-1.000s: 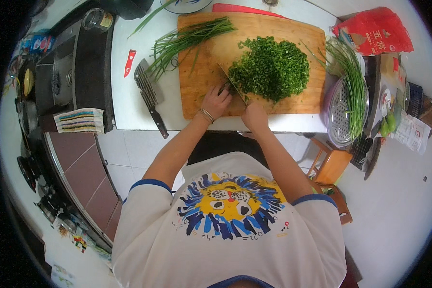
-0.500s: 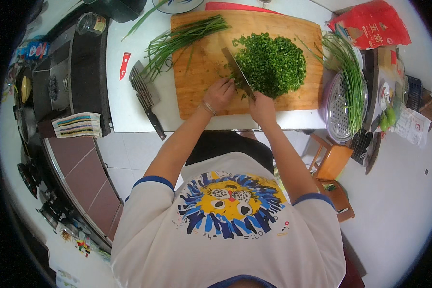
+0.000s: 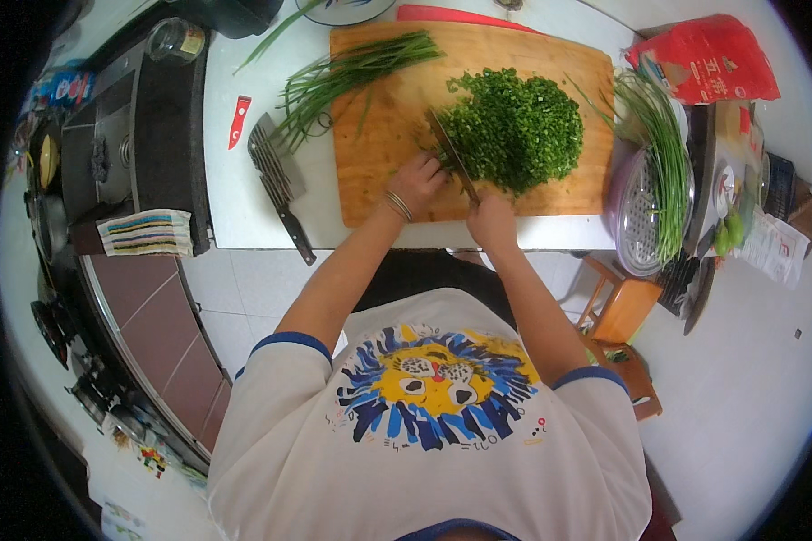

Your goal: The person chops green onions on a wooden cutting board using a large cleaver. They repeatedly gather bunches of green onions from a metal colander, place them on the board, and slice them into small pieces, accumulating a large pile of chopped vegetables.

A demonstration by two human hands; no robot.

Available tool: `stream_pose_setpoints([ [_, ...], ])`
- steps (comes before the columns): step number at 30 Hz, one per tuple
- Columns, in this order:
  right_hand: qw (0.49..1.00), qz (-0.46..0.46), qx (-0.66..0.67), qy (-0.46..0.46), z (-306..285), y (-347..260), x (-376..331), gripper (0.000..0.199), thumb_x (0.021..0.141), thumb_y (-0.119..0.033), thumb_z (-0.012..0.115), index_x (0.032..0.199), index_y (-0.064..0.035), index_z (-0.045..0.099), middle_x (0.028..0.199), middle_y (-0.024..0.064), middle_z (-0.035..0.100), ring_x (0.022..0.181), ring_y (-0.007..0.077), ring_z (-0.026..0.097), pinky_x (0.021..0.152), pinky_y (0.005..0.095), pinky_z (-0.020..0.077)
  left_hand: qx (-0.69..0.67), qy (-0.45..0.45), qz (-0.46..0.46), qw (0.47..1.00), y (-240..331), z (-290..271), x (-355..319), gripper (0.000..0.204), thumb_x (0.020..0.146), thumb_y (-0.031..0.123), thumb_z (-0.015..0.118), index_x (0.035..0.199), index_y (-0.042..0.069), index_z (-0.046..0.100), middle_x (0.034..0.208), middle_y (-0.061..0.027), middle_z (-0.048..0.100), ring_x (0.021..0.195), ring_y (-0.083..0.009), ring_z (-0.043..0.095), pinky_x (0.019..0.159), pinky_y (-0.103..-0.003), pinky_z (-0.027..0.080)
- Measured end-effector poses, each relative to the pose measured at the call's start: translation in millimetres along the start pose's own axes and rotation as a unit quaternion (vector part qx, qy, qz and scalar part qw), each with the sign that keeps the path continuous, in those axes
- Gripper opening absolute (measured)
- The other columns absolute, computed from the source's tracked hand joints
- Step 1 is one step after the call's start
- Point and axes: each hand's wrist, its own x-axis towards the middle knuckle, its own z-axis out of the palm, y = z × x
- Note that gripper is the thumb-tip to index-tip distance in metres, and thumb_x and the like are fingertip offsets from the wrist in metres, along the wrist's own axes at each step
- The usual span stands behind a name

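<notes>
Leftmost, by a clock centred on the cutting board [image 3: 374, 149], a small red tool [image 3: 239, 123] lies at nine on the white tabletop [image 3: 244, 203], a black-handled knife [image 3: 287, 216] at eight. Uncut green stalks [image 3: 361, 70] cross the board's edge at ten. Between seven and eight, the left hand [image 3: 418, 183] has its fingers bunched beside the blade; whether they pinch anything, I cannot tell. The chopping knife [image 3: 455, 155] points towards eleven, its handle wrapped by the right hand's [image 3: 493, 224] fingers near six. Chopped greens [image 3: 521, 131] heap at three; a colander [image 3: 636, 225] sits at four.
</notes>
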Motion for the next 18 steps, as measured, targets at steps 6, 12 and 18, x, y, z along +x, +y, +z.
stream_pose_setpoints([
  [6, 0.999, -0.023, -0.045, -0.005, 10, -10, 19, 0.015, 0.078, -0.009, 0.055, 0.087, 0.0016, 0.06, 0.082, 0.0252, 0.063, 0.079, 0.0414, 0.062, 0.07, 0.0474, 0.0495, 0.004, -0.016, -0.013, 1.0, 0, 2, -3, 0.017, 0.062, 0.006, 0.058, 0.078, 0.002, 0.061, 0.085, -0.0103, 0.056, 0.088, -0.0269, 0.056, 0.075, -0.034, 0.051],
  [12, 0.997, -0.039, 0.07, 0.011, 2, -5, 45, 0.021, 0.082, -0.015, 0.056, 0.092, 0.0029, 0.06, 0.084, 0.0274, 0.061, 0.082, 0.0438, 0.059, 0.07, 0.0461, 0.048, -0.032, 0.005, -0.023, 0.999, 1, 1, -6, 0.026, 0.063, 0.0, 0.062, 0.089, 0.002, 0.064, 0.092, -0.0125, 0.058, 0.096, -0.0314, 0.055, 0.08, -0.039, 0.051],
  [18, 0.99, -0.045, 0.113, 0.07, -13, -9, 5, 0.021, 0.087, -0.019, 0.053, 0.093, 0.001, 0.053, 0.077, 0.026, 0.062, 0.072, 0.0445, 0.059, 0.066, 0.0501, 0.0464, -0.084, 0.027, -0.056, 0.995, -1, 5, -5, 0.02, 0.063, 0.002, 0.062, 0.083, 0.001, 0.063, 0.088, -0.0129, 0.057, 0.086, -0.0297, 0.055, 0.075, -0.037, 0.05],
])
